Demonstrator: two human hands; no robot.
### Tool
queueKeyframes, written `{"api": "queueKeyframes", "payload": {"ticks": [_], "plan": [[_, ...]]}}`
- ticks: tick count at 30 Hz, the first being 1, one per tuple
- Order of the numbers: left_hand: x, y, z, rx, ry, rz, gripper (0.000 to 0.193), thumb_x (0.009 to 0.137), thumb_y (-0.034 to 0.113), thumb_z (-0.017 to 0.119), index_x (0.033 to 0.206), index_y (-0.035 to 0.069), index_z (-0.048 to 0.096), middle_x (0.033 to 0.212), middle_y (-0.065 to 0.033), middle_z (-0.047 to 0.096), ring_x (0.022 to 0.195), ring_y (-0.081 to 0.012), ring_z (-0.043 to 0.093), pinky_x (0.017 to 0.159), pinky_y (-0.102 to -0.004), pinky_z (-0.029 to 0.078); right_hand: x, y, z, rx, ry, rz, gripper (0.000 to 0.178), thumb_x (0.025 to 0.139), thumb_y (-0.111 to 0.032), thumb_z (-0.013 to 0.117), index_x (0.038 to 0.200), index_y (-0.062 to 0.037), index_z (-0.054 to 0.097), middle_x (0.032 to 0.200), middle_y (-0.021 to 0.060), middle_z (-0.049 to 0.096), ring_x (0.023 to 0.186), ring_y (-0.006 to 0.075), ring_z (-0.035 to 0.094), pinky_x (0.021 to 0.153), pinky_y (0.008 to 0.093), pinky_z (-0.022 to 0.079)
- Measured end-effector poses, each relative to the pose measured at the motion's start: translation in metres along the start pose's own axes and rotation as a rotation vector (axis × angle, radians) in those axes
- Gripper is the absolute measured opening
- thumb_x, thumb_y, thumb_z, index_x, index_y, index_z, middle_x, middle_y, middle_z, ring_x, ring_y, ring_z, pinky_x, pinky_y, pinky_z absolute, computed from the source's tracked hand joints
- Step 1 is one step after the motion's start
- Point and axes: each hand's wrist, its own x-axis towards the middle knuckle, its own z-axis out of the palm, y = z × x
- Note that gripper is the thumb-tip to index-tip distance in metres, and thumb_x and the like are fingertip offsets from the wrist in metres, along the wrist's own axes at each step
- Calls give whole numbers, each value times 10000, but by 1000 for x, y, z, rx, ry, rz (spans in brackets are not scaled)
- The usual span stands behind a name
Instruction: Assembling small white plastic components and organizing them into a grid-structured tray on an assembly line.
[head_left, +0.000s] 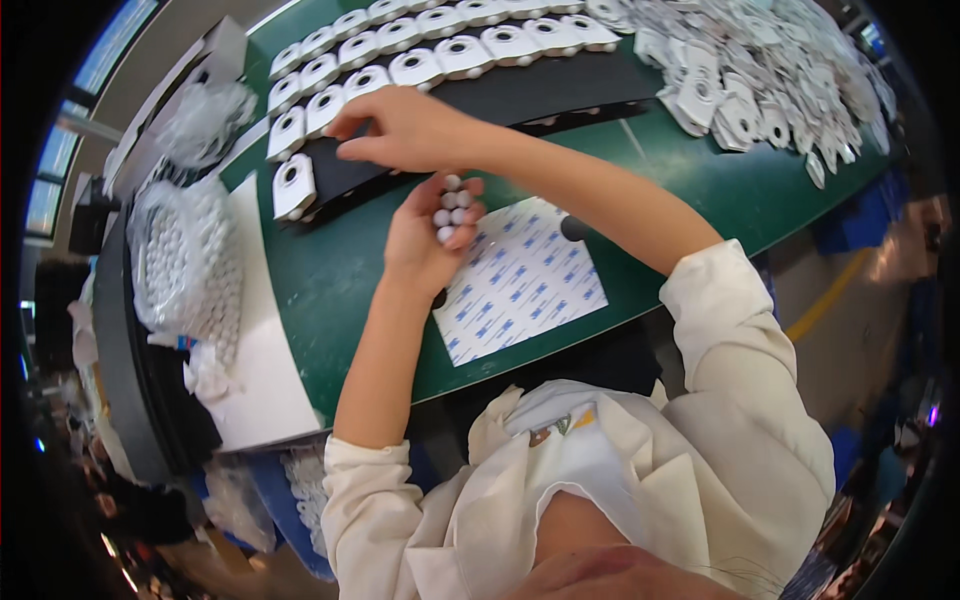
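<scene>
**Inspector:** Start with the largest item.

**Assessor:** Green bench (330,270), one. On it, one black strip (560,85) running from 9 o'clock up to 1 o'clock, carrying white housings (415,67) in two rows. I count roughly ten in the front row and a dozen or so behind; the far end bends out of clear view, so no firm total.

**Inspector:** Loose stock?

**Assessor:** One heap of housings (770,90) at 2 o'clock, too many and too overlapped to count. One clear bag of beads (185,265) at 9 o'clock, uncountable. One white printed sheet (520,280) just below centre.

**Inspector:** Hands?

**Assessor:** Left hand (425,240) is cupped, palm up, closed loosely round small white beads (450,205); about six show, more may lie beneath. Right hand (405,130) reaches across above it to the strip's near end at 10 o'clock, fingertips pinched narrow; whether a bead sits between them I cannot tell.

**Inspector:** Advice on the step?

**Assessor:** In my judgement, keep the left palm level and close under the right so nothing rolls off, take one bead at a time, and work along the row in order so no housing is skipped.
</scene>
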Motion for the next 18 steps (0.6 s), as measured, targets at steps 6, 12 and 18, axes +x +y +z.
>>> {"api": "queueKeyframes", "payload": {"ticks": [6, 12, 18], "plan": [[1, -2, 2, 98, -64, 33, 243, 930, 214, 447, 1088, 31, 475, 830, -85, 523, 598, -119, 454, 372, -177, 303, -119, 47, -149, -745, 753, 61, 259, 791, -201, 640, 993, -47, 586, 860, 111, 610, 738, 243, 595, 644, 322, 462], [0, -5, 4, 278, 30, 84, 238, 904, 257, 523, 1005, 42, 503, 767, -51, 519, 553, -78, 436, 368, -161, 287, -220, 57, -205, -1172, 873, 714, 524, 702, -394, 719, 1005, -10, 532, 817, 131, 621, 740, 283, 602, 657, 352, 461], [-3, -5, 8, 278, -5, 90, 280, 883, 259, 562, 1038, 31, 512, 783, -19, 485, 598, -51, 413, 395, -150, 284, -232, 69, -212, -938, 842, 731, 559, 689, -401, 734, 1019, 27, 589, 741, 90, 616, 673, 169, 586, 619, 288, 446]]}}
